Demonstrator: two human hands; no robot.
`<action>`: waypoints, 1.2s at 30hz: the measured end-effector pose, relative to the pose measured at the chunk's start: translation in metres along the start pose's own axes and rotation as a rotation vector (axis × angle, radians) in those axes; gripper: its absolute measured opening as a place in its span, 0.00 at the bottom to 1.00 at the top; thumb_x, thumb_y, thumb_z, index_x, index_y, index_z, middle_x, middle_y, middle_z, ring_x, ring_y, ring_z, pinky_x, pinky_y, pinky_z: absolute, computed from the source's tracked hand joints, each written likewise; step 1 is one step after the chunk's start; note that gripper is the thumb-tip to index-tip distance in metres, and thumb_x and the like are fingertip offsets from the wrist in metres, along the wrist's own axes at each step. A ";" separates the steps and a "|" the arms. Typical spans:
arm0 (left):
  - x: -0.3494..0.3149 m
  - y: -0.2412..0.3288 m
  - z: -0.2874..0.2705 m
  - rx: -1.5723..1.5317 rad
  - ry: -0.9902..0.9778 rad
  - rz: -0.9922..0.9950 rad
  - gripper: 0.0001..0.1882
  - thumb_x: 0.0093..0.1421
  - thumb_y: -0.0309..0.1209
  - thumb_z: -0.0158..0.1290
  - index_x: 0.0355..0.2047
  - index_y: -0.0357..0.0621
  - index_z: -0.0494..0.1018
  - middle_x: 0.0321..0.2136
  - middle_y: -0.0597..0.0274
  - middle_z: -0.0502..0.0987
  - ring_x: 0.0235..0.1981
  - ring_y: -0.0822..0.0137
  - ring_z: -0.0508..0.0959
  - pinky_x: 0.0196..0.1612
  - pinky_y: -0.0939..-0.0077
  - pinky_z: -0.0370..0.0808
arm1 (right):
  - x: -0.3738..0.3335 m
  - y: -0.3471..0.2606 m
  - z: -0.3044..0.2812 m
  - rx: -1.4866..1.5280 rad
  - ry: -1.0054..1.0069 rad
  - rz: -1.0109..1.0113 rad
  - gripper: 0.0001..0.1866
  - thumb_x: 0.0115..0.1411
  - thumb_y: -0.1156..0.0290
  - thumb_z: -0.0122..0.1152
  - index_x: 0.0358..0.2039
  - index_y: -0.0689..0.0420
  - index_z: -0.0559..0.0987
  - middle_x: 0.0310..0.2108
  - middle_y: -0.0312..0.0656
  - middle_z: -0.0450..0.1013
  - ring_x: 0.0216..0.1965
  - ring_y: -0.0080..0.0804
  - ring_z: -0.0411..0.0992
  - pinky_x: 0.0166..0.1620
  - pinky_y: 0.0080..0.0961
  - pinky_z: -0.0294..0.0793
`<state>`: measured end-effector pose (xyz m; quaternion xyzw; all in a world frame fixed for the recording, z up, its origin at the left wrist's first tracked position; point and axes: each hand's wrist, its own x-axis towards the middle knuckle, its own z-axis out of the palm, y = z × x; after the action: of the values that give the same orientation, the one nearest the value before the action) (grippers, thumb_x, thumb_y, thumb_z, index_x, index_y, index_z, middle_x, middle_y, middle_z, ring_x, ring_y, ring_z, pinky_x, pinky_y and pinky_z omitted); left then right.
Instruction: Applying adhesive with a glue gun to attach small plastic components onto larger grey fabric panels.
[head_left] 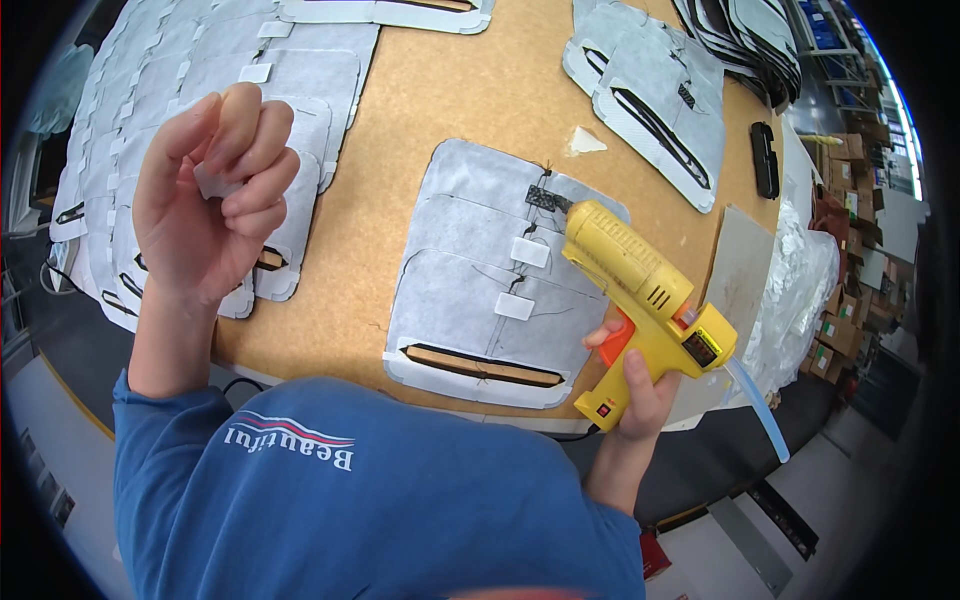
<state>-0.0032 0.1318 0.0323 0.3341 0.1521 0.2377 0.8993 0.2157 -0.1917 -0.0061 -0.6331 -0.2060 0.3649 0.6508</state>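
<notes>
My right hand (pixel 645 392) grips a yellow hot glue gun (pixel 635 265) by its handle, a finger at the orange trigger. A blue-tinted glue stick (pixel 760 410) sticks out of its rear. Its nozzle points at a small black mesh patch (pixel 541 198) on a grey fabric panel (pixel 450 290) lying in front of me. Two white tabs (pixel 530 252) and thin dark wires run down this panel, with a long slot near its close edge. My left hand (pixel 215 190) is raised over other panels at the left, fingers curled closed; a pale bit shows inside, which I cannot make out.
Overlapping grey panels (pixel 320 75) cover the table's left side. More panels (pixel 660 110) lie at the far right, near a black stack (pixel 765 50). A white scrap (pixel 586 142), a black tool-like object (pixel 765 160) and clear plastic film (pixel 790 290) are on the brown tabletop (pixel 350 250).
</notes>
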 end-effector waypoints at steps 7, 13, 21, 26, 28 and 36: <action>-0.008 -0.010 0.016 1.051 -0.095 0.675 0.22 0.69 0.41 0.43 0.18 0.42 0.61 0.18 0.63 0.61 0.19 0.68 0.57 0.21 0.72 0.55 | -0.014 0.019 -0.032 0.102 0.041 -0.034 0.29 0.65 0.61 0.50 0.60 0.66 0.62 0.46 0.49 0.72 0.44 0.43 0.75 0.44 0.32 0.76; -0.006 -0.022 0.025 1.358 -0.439 1.141 0.20 0.65 0.40 0.52 0.19 0.45 0.65 0.20 0.64 0.64 0.16 0.69 0.64 0.15 0.76 0.56 | -0.015 0.013 -0.100 0.449 0.273 -0.097 0.27 0.69 0.57 0.49 0.61 0.62 0.62 0.47 0.41 0.67 0.46 0.29 0.68 0.41 0.23 0.72; -0.021 -0.056 0.034 1.462 -0.641 1.347 0.22 0.61 0.43 0.55 0.15 0.50 0.60 0.19 0.70 0.62 0.16 0.72 0.67 0.14 0.75 0.59 | -0.030 0.031 -0.156 0.302 0.245 -0.013 0.27 0.71 0.53 0.42 0.62 0.59 0.64 0.40 0.40 0.72 0.41 0.26 0.71 0.48 0.23 0.71; -0.028 -0.053 0.043 1.420 -0.654 1.372 0.22 0.63 0.43 0.53 0.15 0.50 0.61 0.18 0.70 0.62 0.16 0.71 0.69 0.13 0.74 0.59 | -0.044 -0.012 -0.083 -0.069 0.763 0.256 0.30 0.64 0.44 0.50 0.54 0.56 0.74 0.30 0.35 0.73 0.25 0.23 0.67 0.30 0.19 0.67; -0.034 -0.049 0.046 1.437 -0.613 1.248 0.21 0.63 0.43 0.53 0.17 0.50 0.62 0.19 0.69 0.64 0.18 0.69 0.71 0.16 0.72 0.62 | -0.048 -0.023 -0.082 -0.328 0.849 0.373 0.37 0.59 0.34 0.53 0.52 0.54 0.77 0.29 0.35 0.76 0.20 0.24 0.68 0.21 0.19 0.64; -0.074 -0.053 0.022 0.296 -0.190 -0.298 0.06 0.63 0.34 0.45 0.35 0.48 0.67 0.27 0.72 0.63 0.27 0.77 0.63 0.28 0.79 0.60 | -0.056 -0.010 -0.130 -0.978 0.807 0.021 0.20 0.66 0.56 0.54 0.45 0.61 0.78 0.29 0.42 0.71 0.29 0.31 0.67 0.34 0.25 0.67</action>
<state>-0.0389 0.0459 0.0210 0.4571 0.1476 0.0448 0.8759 0.2761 -0.3198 0.0003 -0.9470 -0.0811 -0.0326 0.3092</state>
